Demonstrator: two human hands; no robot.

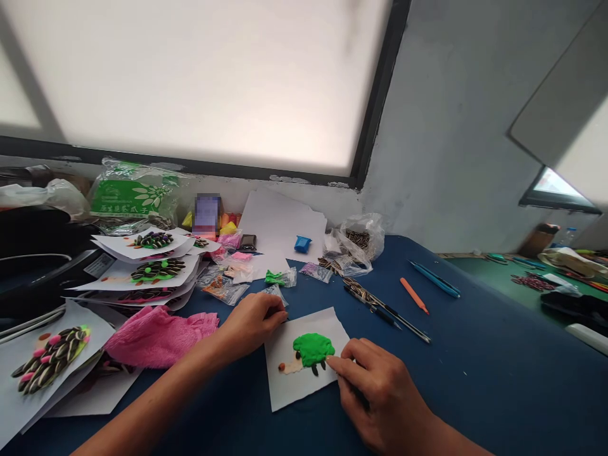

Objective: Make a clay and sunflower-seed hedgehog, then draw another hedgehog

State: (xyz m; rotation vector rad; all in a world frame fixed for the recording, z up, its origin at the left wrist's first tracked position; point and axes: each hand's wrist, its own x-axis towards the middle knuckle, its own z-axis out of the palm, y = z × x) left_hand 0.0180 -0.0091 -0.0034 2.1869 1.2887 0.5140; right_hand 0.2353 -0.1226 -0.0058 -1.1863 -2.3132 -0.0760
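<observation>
A white paper card point(285, 396) lies on the table, carrying a hedgehog picture. Its body is a bumpy green clay patch point(313, 348), with a pale clay snout, a reddish-brown nose and dark sunflower seeds point(315, 369) as legs. My right hand point(380, 386) reaches in from the right, its index fingertip at the green clay's lower right edge. The fingers are bent together; whatever lies between them is hidden. At the card's upper left corner, my left hand point(254, 320) has curled fingers and thumb close together, beside a small clear bag point(275, 292). Its grasp is hidden too.
Finished hedgehog cards point(159, 271) are stacked at left by a pink cloth point(156, 335). Behind the card are bagged clay point(280, 277), a blue clay block point(303, 244) and a seed bag point(358, 240). Pens point(380, 310), an orange marker point(413, 296) and a blue pen point(434, 278) lie right.
</observation>
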